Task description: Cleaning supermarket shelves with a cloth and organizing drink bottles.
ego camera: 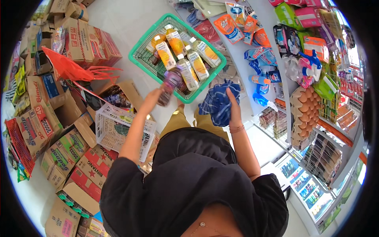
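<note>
A plastic bottle of dark drink with a purple label (172, 77), blurred by motion, is gripped in my left hand (153, 101). It is tilted over the near left rim of a green plastic basket (139, 65). In the basket lie several bottles, among them orange water (165, 53) and lemon water (187, 72). My right hand (234, 109) clutches a crumpled blue checked cloth (219, 102) beside the basket's near right corner. Its fingers are partly hidden by the cloth.
Cardboard cartons (86, 169) crowd the left, with a white plastic crate (111, 130) near my left forearm. Shelving with pouches (229, 28), a blue spray bottle (262, 100) and stacked egg trays (303, 112) runs along the right. A lit display fridge (308, 185) stands lower right.
</note>
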A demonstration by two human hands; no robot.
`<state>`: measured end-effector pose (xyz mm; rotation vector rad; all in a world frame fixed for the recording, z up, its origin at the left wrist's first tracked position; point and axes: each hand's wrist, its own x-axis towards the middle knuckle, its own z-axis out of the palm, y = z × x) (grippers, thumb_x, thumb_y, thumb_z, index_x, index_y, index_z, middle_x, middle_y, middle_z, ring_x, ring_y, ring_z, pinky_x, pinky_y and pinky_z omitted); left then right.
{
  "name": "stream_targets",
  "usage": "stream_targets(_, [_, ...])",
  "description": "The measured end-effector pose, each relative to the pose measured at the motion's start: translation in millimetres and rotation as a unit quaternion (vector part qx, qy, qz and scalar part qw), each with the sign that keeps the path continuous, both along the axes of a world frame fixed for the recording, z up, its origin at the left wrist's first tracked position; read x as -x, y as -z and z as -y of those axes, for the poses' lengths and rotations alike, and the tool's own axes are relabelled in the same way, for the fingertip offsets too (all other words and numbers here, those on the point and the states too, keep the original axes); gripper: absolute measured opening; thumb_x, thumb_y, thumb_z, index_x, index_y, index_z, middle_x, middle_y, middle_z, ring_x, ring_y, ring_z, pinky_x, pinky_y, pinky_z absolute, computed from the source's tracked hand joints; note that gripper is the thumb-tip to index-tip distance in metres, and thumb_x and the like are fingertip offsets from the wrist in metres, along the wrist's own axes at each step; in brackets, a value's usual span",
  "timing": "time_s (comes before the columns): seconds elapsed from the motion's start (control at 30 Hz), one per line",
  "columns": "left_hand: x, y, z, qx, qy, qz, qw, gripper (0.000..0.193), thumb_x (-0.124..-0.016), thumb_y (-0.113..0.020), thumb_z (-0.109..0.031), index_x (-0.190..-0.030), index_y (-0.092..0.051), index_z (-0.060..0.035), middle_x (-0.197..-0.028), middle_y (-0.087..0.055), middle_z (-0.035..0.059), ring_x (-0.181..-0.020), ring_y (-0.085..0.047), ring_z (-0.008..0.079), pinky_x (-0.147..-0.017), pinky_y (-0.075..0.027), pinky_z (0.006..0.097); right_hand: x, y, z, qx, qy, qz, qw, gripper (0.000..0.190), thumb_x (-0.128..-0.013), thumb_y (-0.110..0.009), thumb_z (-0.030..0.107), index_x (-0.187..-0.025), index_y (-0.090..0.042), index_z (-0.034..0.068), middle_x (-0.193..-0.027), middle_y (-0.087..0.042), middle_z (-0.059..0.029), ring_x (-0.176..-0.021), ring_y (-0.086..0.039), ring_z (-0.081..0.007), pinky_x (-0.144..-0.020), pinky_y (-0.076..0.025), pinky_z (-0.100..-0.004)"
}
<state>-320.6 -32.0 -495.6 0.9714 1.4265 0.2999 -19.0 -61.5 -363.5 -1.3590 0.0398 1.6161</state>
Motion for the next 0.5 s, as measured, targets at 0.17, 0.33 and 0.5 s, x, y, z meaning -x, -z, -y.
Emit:
stream_targets(0.17, [-108,-136,48,-0.104,0.096,0.230,0.963,0.035,-0.089,-0.043,-0.026,-0.112,-0.049,-0.0001,-0.094,-0.060,0.0099,-0.088,-0.056,0.0185,-0.083,-0.040,0.0274,51,-32,29,-0.292,-0.117,0.560,0.767,0.048,-0.077,-0.063,0.012,-0.122,-0.046,0.006,-0.126,-0.041,-0.0127,-0.116,-0.037,-0.0234,-0.098,-0.026,-0.0348])
stream_targets(0.33, [-133,-189,27,-0.083,0.304,0.251,0.915,0.042,-0.089,-0.045,-0.028,-0.117,-0.043,0.0027,-0.101,-0.055,0.0112,-0.096,-0.049,0.0148,-0.085,-0.038,0.0285,-3,-84,13,-0.246,-0.056,0.726,0.639,0.035,-0.069,-0.068,0.010,-0.103,-0.060,0.008,-0.104,-0.057,-0.0136,-0.103,-0.047,-0.0271,-0.091,-0.031,-0.0372])
stream_targets(0.5, [-148,-205,22,-0.053,0.329,0.324,0.885,0.047,-0.090,-0.042,-0.023,-0.127,-0.035,0.0057,-0.123,-0.046,0.0118,-0.114,-0.041,0.0179,-0.097,-0.029,0.0294,-61,-107,23,-0.278,0.036,0.563,0.777,0.030,-0.072,-0.068,0.008,-0.100,-0.059,0.000,-0.099,-0.058,-0.0067,-0.097,-0.051,-0.0146,-0.089,-0.036,-0.0272])
